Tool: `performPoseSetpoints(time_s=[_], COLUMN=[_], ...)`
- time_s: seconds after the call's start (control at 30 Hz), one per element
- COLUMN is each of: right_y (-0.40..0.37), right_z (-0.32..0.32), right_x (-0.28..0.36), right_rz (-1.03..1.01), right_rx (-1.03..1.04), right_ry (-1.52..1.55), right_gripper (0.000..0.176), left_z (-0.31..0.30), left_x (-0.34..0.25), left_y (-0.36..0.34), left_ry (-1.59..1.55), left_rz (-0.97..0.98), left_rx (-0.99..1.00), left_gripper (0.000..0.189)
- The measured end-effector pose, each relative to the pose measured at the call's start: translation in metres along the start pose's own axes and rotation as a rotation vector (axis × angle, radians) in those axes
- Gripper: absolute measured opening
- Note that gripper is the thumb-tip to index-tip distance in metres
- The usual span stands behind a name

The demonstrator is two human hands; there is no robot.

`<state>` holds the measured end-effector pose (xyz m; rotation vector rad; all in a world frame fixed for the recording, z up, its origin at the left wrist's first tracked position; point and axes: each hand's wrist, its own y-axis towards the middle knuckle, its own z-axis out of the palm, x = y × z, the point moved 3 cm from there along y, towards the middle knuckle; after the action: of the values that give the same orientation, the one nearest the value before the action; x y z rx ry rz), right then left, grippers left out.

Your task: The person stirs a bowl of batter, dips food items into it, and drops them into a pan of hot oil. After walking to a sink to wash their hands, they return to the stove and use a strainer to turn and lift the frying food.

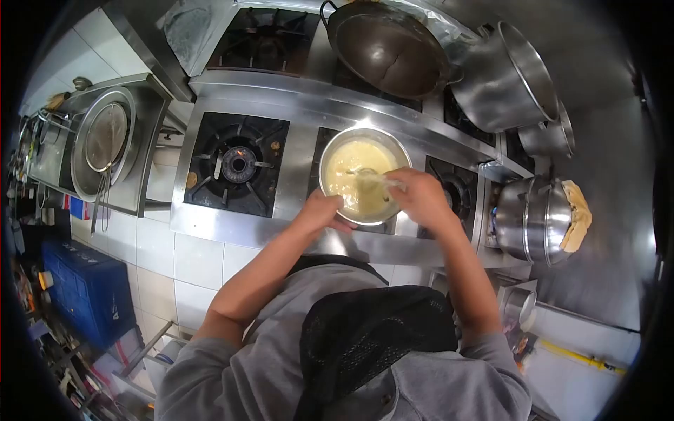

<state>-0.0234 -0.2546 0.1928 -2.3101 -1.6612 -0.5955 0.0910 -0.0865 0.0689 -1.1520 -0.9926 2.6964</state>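
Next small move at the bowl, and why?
Probably sweep the utensil round through the yellow batter. The right hand grips it with its tip in the mix, blurred, and the left hand clasps the near rim of the steel bowl, steadying it.

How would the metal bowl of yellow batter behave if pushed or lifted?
Probably heavy for its size: the metal bowl is well filled with batter. It may slide easily on the smooth steel stove; the left hand grips its rim while the right hand stirs with a utensil. Tilted, the batter would likely slosh out.
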Motion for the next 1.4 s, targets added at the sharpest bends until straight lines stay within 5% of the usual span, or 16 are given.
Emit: performPoseSetpoints(time_s=[0.1, 0.3, 0.43, 0.73, 0.9, 0.97, 1.07, 1.4], right_y=[0.005, 0.023, 0.037, 0.071, 0.063, 0.06, 0.054, 0.049], right_z=[0.047, 0.075, 0.02, -0.093, -0.051, -0.019, 0.007, 0.015], right_x=[-0.011, 0.004, 0.024, 0.064, 0.003, -0.022, -0.043, -0.042], right_rz=[-0.053, -0.092, -0.208, 0.029, -0.141, -0.18, -0.203, -0.222], right_rx=[0.176, 0.373, 0.261, 0.136, 0.048, 0.173, 0.168, 0.185], right_ry=[-0.305, -0.283, -0.041, 0.154, -0.002, -0.475, -0.641, -0.58], right_gripper=[0.018, 0.024, 0.022, 0.022, 0.02, 0.015, 0.011, 0.013], left_z=[-0.009, -0.015, -0.019, -0.002, 0.008, 0.016, 0.024, 0.027], left_x=[-0.009, -0.016, -0.024, -0.03, -0.032, -0.037, -0.041, -0.043], left_y=[-0.002, -0.007, -0.013, -0.012, -0.004, -0.005, -0.002, 0.012], left_ry=[0.015, -0.076, -0.063, -0.002, -0.027, -0.047, -0.044, -0.022], left_rz=[0.027, 0.051, 0.098, 0.134, 0.126, 0.151, 0.152, 0.107], left_rx=[-0.006, -0.118, -0.122, -0.105, -0.068, -0.059, -0.074, -0.088], left_gripper=[0.039, 0.035, 0.037, 0.035, 0.036, 0.036, 0.036, 0.043])
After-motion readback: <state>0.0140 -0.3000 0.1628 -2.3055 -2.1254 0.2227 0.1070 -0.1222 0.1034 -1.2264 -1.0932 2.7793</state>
